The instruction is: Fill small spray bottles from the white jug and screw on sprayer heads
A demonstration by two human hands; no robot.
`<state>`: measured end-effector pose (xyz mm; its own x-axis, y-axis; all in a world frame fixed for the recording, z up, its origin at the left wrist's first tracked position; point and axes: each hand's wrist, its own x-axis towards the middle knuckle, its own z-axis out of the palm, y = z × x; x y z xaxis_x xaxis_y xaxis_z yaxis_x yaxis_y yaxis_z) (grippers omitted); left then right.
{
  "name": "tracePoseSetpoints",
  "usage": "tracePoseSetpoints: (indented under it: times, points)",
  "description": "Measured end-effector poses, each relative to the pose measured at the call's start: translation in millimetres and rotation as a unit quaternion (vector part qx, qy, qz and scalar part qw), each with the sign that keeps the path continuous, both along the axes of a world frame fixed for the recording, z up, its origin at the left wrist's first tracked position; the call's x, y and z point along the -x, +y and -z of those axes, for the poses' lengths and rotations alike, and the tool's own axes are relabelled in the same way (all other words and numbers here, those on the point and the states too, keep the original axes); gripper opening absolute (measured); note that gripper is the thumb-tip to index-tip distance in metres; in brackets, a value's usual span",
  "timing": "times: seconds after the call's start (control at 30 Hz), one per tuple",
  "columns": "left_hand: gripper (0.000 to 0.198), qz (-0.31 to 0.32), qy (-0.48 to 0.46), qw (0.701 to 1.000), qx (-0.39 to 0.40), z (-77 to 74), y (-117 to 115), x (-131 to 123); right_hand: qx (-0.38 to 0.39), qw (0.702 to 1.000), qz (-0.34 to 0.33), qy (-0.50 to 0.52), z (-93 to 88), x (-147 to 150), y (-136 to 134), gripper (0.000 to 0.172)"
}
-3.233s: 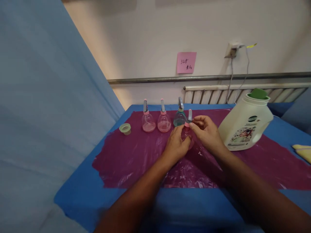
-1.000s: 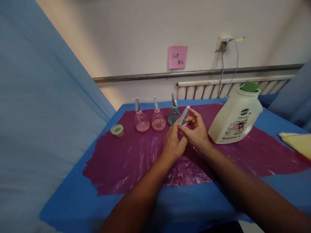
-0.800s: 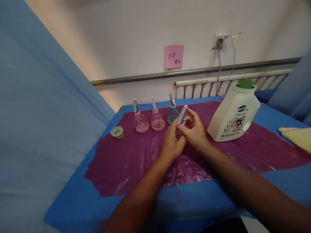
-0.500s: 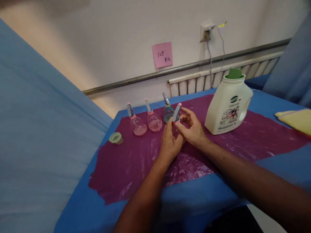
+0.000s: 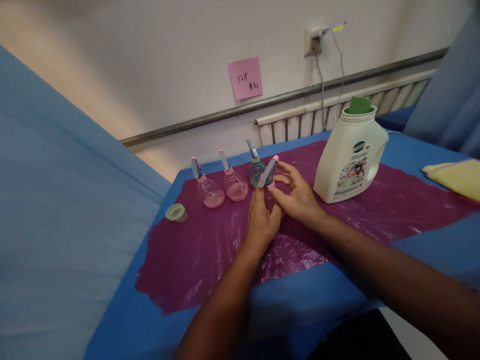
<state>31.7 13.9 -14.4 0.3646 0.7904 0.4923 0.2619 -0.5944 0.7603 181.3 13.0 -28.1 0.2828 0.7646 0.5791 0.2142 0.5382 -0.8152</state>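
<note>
A pink spray bottle [image 5: 269, 197] with a grey and pink trigger head stands between my hands, its body mostly hidden by them. Wrapped round the body is my left hand [image 5: 261, 217]. My right hand [image 5: 298, 197] pinches the collar just under the trigger head from the right. Close behind stands a teal spray bottle [image 5: 257, 172], upright. To the left are two more pink spray bottles, one nearer [image 5: 236, 186] and one farther left [image 5: 211, 194], each with pinkish liquid low inside.
A large cream jug [image 5: 350, 160] with a green piece in its mouth stands to the right. A small pale green cup [image 5: 177, 213] sits at left. A yellow cloth [image 5: 453, 177] lies far right. Purple plastic sheeting [image 5: 198, 260] covers the blue table; a wall and radiator are behind.
The trigger head has turned slightly between my hands, and my right fingers have shifted at the collar. The whole view has moved a little; the other bottles stay put.
</note>
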Motion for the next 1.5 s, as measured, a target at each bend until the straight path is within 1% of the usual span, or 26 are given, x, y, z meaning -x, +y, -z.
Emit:
tracePoseSetpoints:
  times: [0.1,0.27,0.37,0.5,0.6,0.73,0.83,0.93,1.07,1.27,1.4,1.5]
  points:
    - [0.051,0.001,-0.001,1.000,0.001,0.4,1,0,-0.004,1.000,0.027,-0.008,0.3,-1,3,0.072]
    - [0.049,0.001,-0.001,1.000,0.001,3.3,3,1,0.006,0.999,0.042,0.008,1.3,1,6,0.076]
    - [0.051,-0.002,0.002,1.000,0.002,4.5,4,1,0.009,0.999,0.044,0.027,2.7,4,7,0.078]
    - [0.050,0.006,0.006,1.000,-0.003,4.3,5,2,0.017,0.998,0.029,0.055,6.0,8,9,0.083]
    - [0.054,0.003,0.011,1.000,0.001,3.5,5,3,0.012,0.998,0.027,0.056,7.7,9,9,0.086]
    - [0.058,0.015,-0.003,1.000,-0.005,4.9,4,3,0.003,0.999,0.032,0.027,5.4,8,1,0.088]
    - [0.059,0.018,-0.006,1.000,-0.005,8.1,5,4,-0.003,1.000,0.023,0.003,0.2,8,-8,0.084]
    - [0.065,0.016,-0.007,1.000,-0.008,10.9,5,4,-0.007,1.000,0.016,-0.017,-4.6,7,-14,0.079]
    - [0.071,0.015,-0.016,1.000,-0.006,11.5,5,5,-0.016,0.998,0.044,-0.037,-5.4,5,-16,0.071]
    - [0.082,0.007,-0.010,1.000,0.017,12.3,1,6,-0.043,0.994,0.078,-0.066,0.1,-2,-19,0.063]
    - [0.091,-0.019,-0.005,0.999,0.027,12.9,0,8,-0.056,0.984,0.124,-0.112,-1.4,-12,-24,0.060]
    - [0.092,-0.062,-0.004,0.998,-0.010,8.4,1,14,-0.068,0.974,0.148,-0.156,-4.1,-21,-30,0.066]
